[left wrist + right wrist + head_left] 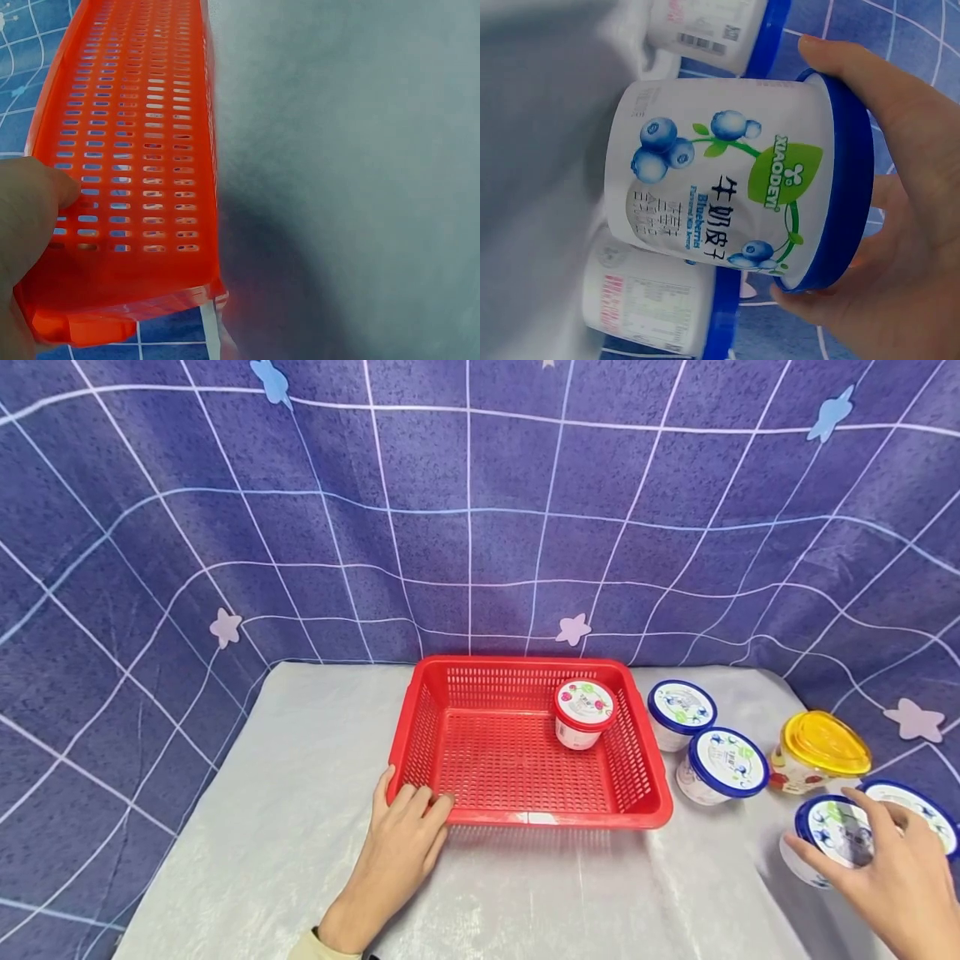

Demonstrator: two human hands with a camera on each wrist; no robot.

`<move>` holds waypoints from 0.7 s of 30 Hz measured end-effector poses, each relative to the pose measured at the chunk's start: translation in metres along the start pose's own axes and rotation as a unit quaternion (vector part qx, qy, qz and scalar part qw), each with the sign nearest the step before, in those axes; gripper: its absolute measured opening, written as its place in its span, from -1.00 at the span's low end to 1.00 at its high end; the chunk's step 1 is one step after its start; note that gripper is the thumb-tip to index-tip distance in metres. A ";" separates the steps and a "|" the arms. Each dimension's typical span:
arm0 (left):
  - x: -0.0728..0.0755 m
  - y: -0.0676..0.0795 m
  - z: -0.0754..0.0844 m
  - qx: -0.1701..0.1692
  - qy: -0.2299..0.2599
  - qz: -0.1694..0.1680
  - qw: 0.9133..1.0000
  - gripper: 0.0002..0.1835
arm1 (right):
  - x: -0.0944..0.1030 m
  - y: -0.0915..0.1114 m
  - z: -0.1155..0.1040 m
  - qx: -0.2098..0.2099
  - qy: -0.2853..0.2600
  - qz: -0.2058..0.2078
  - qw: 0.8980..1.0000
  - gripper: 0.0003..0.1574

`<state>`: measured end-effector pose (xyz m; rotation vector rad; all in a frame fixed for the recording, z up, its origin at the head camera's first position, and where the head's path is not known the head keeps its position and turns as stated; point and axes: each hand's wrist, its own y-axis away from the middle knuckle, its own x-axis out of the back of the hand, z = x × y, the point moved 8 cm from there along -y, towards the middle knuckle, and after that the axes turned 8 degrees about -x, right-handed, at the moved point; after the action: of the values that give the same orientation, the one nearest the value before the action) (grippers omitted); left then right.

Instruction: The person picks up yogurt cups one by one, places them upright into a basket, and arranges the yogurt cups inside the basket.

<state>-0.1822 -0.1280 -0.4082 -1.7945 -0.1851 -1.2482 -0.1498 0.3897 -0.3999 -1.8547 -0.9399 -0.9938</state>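
My left hand (401, 835) grips the front left corner of a red plastic basket (480, 817), its fingers over the rim. In the left wrist view, a fingertip lies against the basket's slotted wall (135, 266). At the far right, my right hand (903, 877) holds a white tub with a blue lid (832, 837) by that lid, thumb and fingers on either side. Blueberries and green leaves are printed on this blueberry tub (705, 187). A red-lidded tub (584, 706) stands upright in the basket's back right part.
Two more blue-lidded tubs (681, 706) (728, 762) stand just right of the basket. Beside the right hand are a yellow-lidded tub (821, 747) and another blue-lidded tub (911, 810). A blue grid-patterned curtain (480, 543) hangs behind the grey-covered table (300, 760).
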 end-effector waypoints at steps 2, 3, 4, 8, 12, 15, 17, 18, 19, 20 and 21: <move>0.000 0.000 0.000 -0.001 -0.001 0.001 1.000 -0.77 | 0.004 0.002 -0.002 0.000 -0.005 0.007 1.000 0.30; 0.000 0.000 0.000 -0.002 -0.001 0.002 1.000 -0.77 | 0.006 0.002 -0.003 -0.002 -0.004 0.008 1.000 0.30; 0.000 0.000 0.000 -0.002 -0.001 0.003 1.000 -0.77 | 0.007 0.003 -0.004 -0.001 -0.006 0.011 1.000 0.30; 0.000 0.000 -0.001 -0.002 0.001 0.006 1.000 -0.77 | 0.013 0.006 -0.011 0.017 -0.031 0.030 0.999 0.28; -0.001 0.001 -0.001 -0.002 0.002 0.009 1.000 -0.77 | 0.018 0.008 -0.022 0.044 -0.071 0.049 0.995 0.27; 0.000 0.001 -0.001 -0.002 0.003 0.008 1.000 -0.75 | 0.023 0.010 -0.031 0.057 -0.089 0.057 0.993 0.25; 0.000 0.000 0.000 -0.003 0.005 0.010 1.000 -0.73 | 0.025 0.010 -0.037 0.061 -0.095 0.059 0.992 0.24; 0.000 0.000 0.000 -0.003 0.005 0.011 1.000 -0.73 | 0.026 0.010 -0.039 0.062 -0.097 0.059 0.992 0.23; 0.000 0.000 0.000 -0.004 0.006 0.012 1.000 -0.73 | 0.027 0.010 -0.042 0.063 -0.098 0.058 0.991 0.22; 0.000 0.000 0.000 -0.003 0.005 0.012 1.000 -0.74 | 0.028 0.009 -0.045 0.064 -0.099 0.056 0.991 0.22; 0.000 0.000 0.000 -0.003 0.005 0.011 1.000 -0.75 | 0.028 0.009 -0.048 0.063 -0.097 0.052 0.992 0.23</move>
<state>-0.1823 -0.1281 -0.4079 -1.7905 -0.1571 -1.2425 -0.1440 0.3499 -0.3601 -1.8970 -0.9864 -0.6856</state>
